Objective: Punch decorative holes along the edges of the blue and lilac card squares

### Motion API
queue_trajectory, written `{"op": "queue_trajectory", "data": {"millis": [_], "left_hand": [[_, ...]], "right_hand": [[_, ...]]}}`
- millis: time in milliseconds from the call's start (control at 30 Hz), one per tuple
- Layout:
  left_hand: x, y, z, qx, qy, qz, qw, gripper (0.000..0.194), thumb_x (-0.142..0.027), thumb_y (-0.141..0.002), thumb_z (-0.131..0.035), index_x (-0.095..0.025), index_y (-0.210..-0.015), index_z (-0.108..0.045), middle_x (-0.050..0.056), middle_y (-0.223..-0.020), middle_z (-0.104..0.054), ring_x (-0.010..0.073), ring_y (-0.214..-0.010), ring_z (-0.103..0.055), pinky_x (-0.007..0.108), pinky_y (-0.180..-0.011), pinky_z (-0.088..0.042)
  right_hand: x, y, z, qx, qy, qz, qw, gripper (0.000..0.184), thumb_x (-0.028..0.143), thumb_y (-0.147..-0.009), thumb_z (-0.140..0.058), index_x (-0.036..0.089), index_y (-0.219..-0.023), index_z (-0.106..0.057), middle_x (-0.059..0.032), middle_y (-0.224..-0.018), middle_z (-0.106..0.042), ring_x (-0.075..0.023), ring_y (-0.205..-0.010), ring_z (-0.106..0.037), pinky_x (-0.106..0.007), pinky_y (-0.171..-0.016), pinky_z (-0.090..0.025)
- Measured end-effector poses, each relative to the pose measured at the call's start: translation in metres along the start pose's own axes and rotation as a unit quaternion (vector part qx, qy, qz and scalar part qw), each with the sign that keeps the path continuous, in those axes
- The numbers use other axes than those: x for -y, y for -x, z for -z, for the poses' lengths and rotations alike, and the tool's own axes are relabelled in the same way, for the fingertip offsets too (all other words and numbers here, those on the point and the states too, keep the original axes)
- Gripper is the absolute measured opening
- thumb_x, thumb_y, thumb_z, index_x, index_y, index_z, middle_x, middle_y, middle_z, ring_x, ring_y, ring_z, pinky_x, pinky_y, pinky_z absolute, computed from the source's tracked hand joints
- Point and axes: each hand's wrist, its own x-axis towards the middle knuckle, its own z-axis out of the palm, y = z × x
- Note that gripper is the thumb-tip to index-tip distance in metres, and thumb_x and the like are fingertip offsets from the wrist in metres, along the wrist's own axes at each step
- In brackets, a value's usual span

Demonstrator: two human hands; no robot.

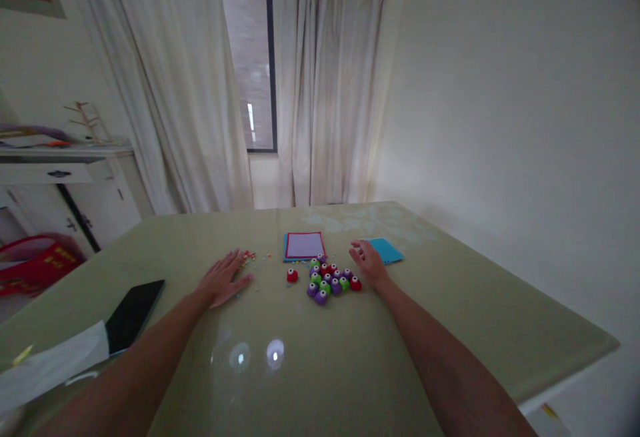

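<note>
Black tablet (134,317) on the bench (340,363), eyed pieces (336,286) in purple, green and red clustered mid-bench, left hand (223,281) spread wide beside small coloured bits (249,255), right hand (369,265) loosely parted beside the cluster, red-rimmed board (305,245) beyond, pale curtains (333,90) behind.

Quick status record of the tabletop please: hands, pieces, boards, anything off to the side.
Left hand: left hand spread palm-down, beside small coloured bits
Right hand: right hand, fingers loosely bent, between the cluster and the blue panel
Cluster: purple, green and red eyed pieces, bunched together
Apart: one red eyed piece, left of cluster
Board: red-edged board, beyond the cluster
Far left: black flat device, white strip
</note>
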Motion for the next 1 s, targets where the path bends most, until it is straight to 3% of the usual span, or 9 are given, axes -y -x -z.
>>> {"op": "queue_trajectory", "data": {"millis": [167, 367, 567, 767, 1000], "left_hand": [[-0.004, -0.022, -0.002, 0.025, -0.006, -0.008, 1.000, 0.094, -0.076, -0.098, -0.036, -0.014, -0.168, -0.039, 0.015, -0.174, -0.033, 0.0332, -0.162, -0.032, 0.052, -0.131, -0.024], [-0.001, -0.035, -0.005, 0.039, -0.005, -0.036, 0.999, 0.093, -0.074, -0.100, -0.030, -0.011, -0.169, -0.037, 0.015, -0.176, -0.029, 0.0306, -0.164, -0.028, 0.048, -0.132, -0.022], [-0.001, -0.035, -0.005, 0.040, -0.002, -0.064, 0.997, 0.091, -0.071, -0.102, -0.029, -0.010, -0.169, -0.037, 0.014, -0.176, -0.030, 0.0304, -0.163, -0.029, 0.045, -0.132, -0.023], [-0.006, -0.029, -0.005, 0.036, 0.003, -0.071, 0.997, 0.088, -0.068, -0.103, -0.029, -0.009, -0.169, -0.035, 0.016, -0.176, -0.028, 0.0308, -0.163, -0.029, 0.046, -0.132, -0.023], [-0.012, -0.018, -0.005, 0.031, 0.009, -0.080, 0.996, 0.085, -0.066, -0.104, -0.029, -0.011, -0.169, -0.036, 0.013, -0.176, -0.026, 0.0293, -0.164, -0.028, 0.046, -0.132, -0.022]], "right_hand": [[0.002, -0.001, -0.003, 0.034, 0.029, 0.014, 0.999, 0.042, 0.054, -0.105, -0.054, 0.018, -0.122, -0.068, -0.0119, -0.114, -0.072, -0.0190, -0.076, -0.065, -0.034, -0.078, -0.055], [0.006, -0.007, -0.003, 0.052, 0.081, 0.015, 0.995, 0.034, 0.049, -0.105, -0.056, 0.019, -0.116, -0.067, -0.0092, -0.105, -0.070, -0.0216, -0.087, -0.065, -0.033, -0.081, -0.050], [0.011, -0.009, -0.004, 0.057, 0.138, -0.005, 0.989, 0.032, 0.051, -0.105, -0.054, 0.021, -0.106, -0.065, -0.0086, -0.103, -0.072, -0.0224, -0.086, -0.065, -0.032, -0.076, -0.043], [0.015, -0.008, -0.004, 0.064, 0.185, -0.038, 0.980, 0.037, 0.055, -0.105, -0.054, 0.022, -0.090, -0.063, -0.0033, -0.073, -0.067, -0.0201, -0.066, -0.060, -0.030, -0.062, -0.031], [0.013, -0.010, -0.007, 0.063, 0.213, -0.051, 0.974, 0.045, 0.057, -0.106, -0.052, 0.023, -0.077, -0.059, -0.0026, -0.064, -0.062, -0.0183, -0.060, -0.056, -0.030, -0.059, -0.024]]}}
